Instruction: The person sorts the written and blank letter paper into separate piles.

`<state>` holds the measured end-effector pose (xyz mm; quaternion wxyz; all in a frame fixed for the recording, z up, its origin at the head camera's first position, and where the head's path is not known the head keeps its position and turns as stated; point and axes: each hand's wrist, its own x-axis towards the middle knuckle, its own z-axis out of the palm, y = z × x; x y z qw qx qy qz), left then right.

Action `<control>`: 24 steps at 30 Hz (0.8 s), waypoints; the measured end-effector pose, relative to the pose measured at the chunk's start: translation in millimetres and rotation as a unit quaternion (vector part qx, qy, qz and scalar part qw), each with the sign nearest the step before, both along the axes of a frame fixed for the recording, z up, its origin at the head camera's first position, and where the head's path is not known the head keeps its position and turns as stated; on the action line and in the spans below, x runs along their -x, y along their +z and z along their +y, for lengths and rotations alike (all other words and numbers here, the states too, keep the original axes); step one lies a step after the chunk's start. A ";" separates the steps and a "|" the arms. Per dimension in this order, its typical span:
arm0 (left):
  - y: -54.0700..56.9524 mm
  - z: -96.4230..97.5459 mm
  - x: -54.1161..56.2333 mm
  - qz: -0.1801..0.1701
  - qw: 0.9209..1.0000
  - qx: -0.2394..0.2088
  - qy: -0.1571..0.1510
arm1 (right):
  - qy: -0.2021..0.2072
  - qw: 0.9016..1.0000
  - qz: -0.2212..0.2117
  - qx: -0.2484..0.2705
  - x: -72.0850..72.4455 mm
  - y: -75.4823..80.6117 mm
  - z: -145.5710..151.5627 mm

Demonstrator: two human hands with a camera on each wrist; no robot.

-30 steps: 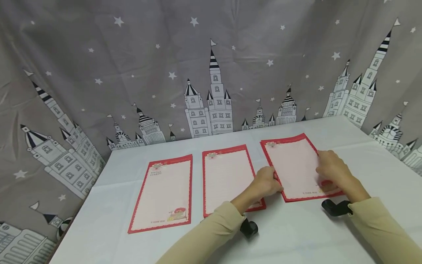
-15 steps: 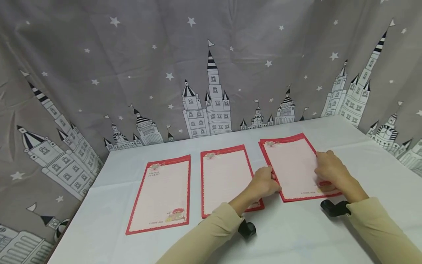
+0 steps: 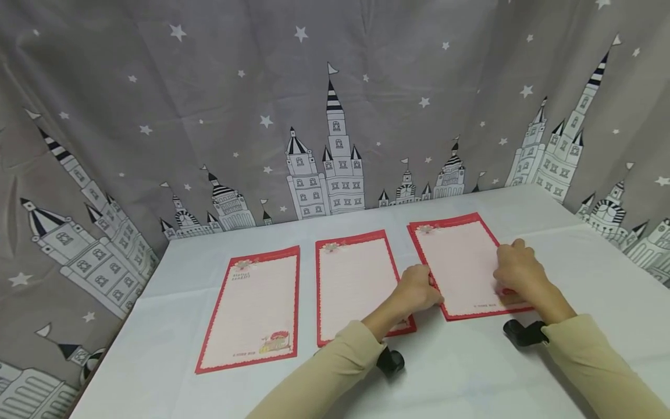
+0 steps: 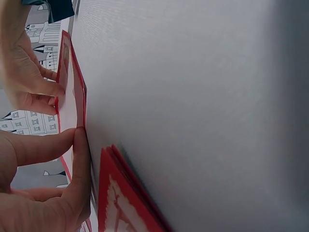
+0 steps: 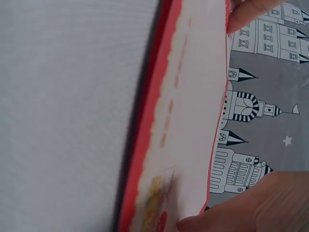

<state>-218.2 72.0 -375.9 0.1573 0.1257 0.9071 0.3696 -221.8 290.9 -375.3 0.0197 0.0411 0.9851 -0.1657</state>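
Note:
Three stacks of letter paper with red borders lie in a row on the white tabletop. Both hands are at the right stack of letter paper (image 3: 455, 267). The left hand (image 3: 417, 289) pinches its left edge between thumb and forefinger, as the left wrist view shows close up. At the opposite edge the right hand (image 3: 520, 272) grips the paper, its thumb (image 5: 193, 223) on the top face and its other fingers partly hidden. The left forearm crosses the lower corner of the middle stack of letter paper (image 3: 353, 285). Farther left lies another stack of letter paper (image 3: 259, 317).
A white cloth (image 3: 157, 349) covers the table. Behind it hangs a grey curtain (image 3: 225, 110) printed with castles and stars. A black wrist device (image 3: 391, 362) sits under the left wrist, and a second black device (image 3: 523, 333) under the right.
The whole head view shifts slightly left. The right hand's fingers look a little more bent at the paper's edge; the left hand keeps its pinch. The paper stacks stay in place.

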 end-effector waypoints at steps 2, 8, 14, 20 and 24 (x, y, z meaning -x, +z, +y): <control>0.6 0.4 0.2 0.002 1.000 0.005 -0.001 | 0.000 1.000 -0.001 -0.006 -0.3 -0.5 -1.1; 1.9 2.0 1.9 0.002 1.000 0.020 -0.004 | -0.010 1.000 -0.007 -0.013 0.5 -2.5 -1.3; 2.6 0.9 0.3 0.009 1.000 0.026 -0.006 | -0.010 1.000 -0.010 -0.025 -0.1 -1.5 -4.5; 2.4 -3.6 -2.8 -0.001 1.000 0.004 0.011 | 0.004 0.999 0.012 -0.047 -6.4 -4.7 -10.0; 3.3 -11.2 -4.5 -0.008 1.000 -0.017 0.007 | 0.014 0.998 0.041 -0.050 -13.2 -4.7 -18.5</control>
